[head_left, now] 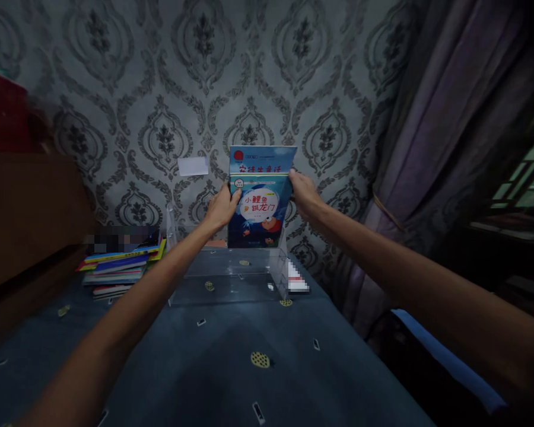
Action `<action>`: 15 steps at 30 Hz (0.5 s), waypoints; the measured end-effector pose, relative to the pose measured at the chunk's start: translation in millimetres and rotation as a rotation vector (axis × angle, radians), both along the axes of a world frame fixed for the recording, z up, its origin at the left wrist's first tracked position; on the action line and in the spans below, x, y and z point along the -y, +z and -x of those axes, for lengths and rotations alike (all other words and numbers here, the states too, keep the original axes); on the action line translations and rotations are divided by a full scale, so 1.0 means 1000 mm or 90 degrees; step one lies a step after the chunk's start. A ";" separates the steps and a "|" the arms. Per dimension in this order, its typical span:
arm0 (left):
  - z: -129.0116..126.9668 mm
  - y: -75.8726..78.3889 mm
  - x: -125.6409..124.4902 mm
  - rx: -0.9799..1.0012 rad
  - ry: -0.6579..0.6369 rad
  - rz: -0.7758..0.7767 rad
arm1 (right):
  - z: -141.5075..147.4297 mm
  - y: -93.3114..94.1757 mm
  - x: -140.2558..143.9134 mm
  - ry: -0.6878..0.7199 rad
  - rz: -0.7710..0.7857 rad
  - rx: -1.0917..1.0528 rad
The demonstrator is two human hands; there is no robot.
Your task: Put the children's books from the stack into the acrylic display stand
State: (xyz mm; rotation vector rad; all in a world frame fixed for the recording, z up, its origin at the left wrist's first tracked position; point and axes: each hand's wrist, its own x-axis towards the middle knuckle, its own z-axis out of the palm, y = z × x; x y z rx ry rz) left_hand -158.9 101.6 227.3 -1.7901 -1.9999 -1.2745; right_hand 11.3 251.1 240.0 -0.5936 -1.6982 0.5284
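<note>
Patterned wallpaper (249,71) stands behind the blue-covered desk (196,367). My left fingers (225,194) and right fingers (294,178) are closed on opposite edges of two overlapping books (253,228), held upright near the clear rack (278,276); contact with it cannot be determined. A book pile (118,268) lies left.

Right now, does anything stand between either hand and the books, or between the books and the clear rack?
Nothing visible does. The left hand and right hand hold the books directly by their sides, and no object shows between them and the clear rack; whether they touch it, I can't tell.
</note>
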 end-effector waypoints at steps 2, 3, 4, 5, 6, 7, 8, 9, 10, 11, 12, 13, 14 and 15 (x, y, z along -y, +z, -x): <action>0.002 -0.006 -0.001 0.017 -0.021 -0.024 | -0.001 0.004 0.009 -0.002 0.064 -0.028; 0.004 -0.011 0.001 0.024 -0.028 -0.044 | -0.002 0.003 0.014 -0.009 0.095 -0.045; 0.006 -0.018 0.005 0.025 -0.034 -0.069 | -0.005 0.000 0.021 -0.018 0.117 -0.064; 0.010 -0.026 0.011 0.018 -0.038 -0.100 | -0.008 -0.006 0.029 -0.026 0.138 -0.079; 0.015 -0.036 0.020 0.001 -0.040 -0.132 | -0.013 -0.016 0.039 -0.042 0.153 -0.100; 0.022 -0.046 0.032 -0.026 -0.041 -0.159 | -0.018 -0.030 0.052 -0.067 0.121 -0.136; 0.030 -0.058 0.045 -0.059 -0.036 -0.179 | -0.025 -0.047 0.067 -0.088 0.062 -0.140; 0.040 -0.069 0.060 -0.093 -0.020 -0.186 | -0.032 -0.066 0.083 -0.108 -0.008 -0.122; 0.053 -0.080 0.076 -0.121 0.013 -0.182 | -0.039 -0.087 0.100 -0.112 -0.071 -0.084; 0.068 -0.091 0.091 -0.136 0.061 -0.178 | -0.045 -0.109 0.117 -0.104 -0.107 -0.039; 0.086 -0.100 0.105 -0.141 0.121 -0.168 | -0.050 -0.129 0.133 -0.082 -0.121 0.005; 0.105 -0.108 0.117 -0.134 0.196 -0.153 | -0.054 -0.148 0.147 -0.046 -0.126 0.053; 0.125 -0.114 0.127 -0.120 0.284 -0.128 | -0.056 -0.164 0.158 -0.006 -0.124 0.096; 0.146 -0.119 0.134 -0.109 0.376 -0.085 | -0.056 -0.178 0.166 0.028 -0.109 0.135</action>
